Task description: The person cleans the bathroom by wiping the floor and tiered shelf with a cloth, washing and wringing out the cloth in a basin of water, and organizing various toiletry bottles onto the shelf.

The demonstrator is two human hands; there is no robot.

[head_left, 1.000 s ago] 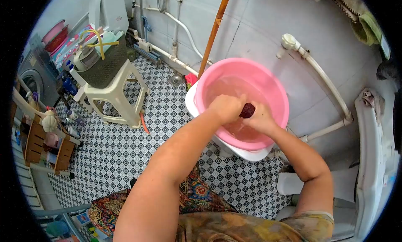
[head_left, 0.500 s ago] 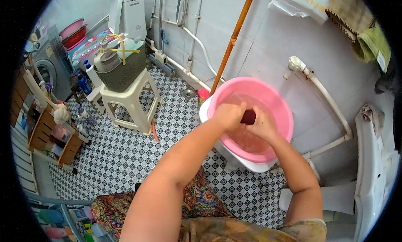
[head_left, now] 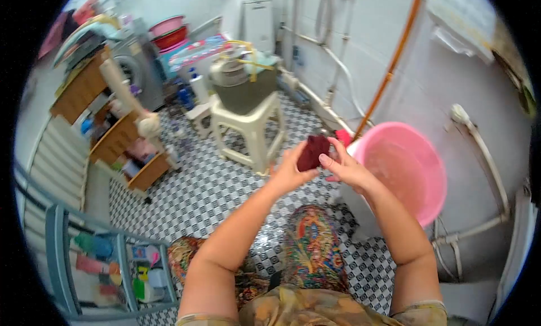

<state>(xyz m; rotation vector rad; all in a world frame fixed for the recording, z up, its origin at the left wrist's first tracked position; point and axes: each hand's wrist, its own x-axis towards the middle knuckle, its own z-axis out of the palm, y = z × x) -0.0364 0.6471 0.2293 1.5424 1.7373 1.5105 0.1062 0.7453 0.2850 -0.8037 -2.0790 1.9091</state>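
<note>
Between my two hands is a dark red bunched-up cloth (head_left: 314, 153), its exact kind not clear. My left hand (head_left: 291, 173) grips its left side, fingers curled round it. From the right, my right hand (head_left: 350, 167) presses the thumb onto the front of the cloth, with its fingers behind. Both hands are in the air, left of a pink basin (head_left: 435, 191) that holds cloudy, reddish water (head_left: 394, 171). The basin rests on a white support, mostly hidden behind my right forearm.
A cream plastic stool (head_left: 253, 123) bears a dark green basket (head_left: 242, 96) with bottles. An orange-brown pole (head_left: 389, 72) leans by the basin. Wooden shelves (head_left: 121, 137) and a blue-grey rack (head_left: 121, 253) stand left. White pipes (head_left: 493, 162) run along the wall.
Both hands have left the basin and moved left with the dark red cloth, now above the patterned floor. The view has swung left.
</note>
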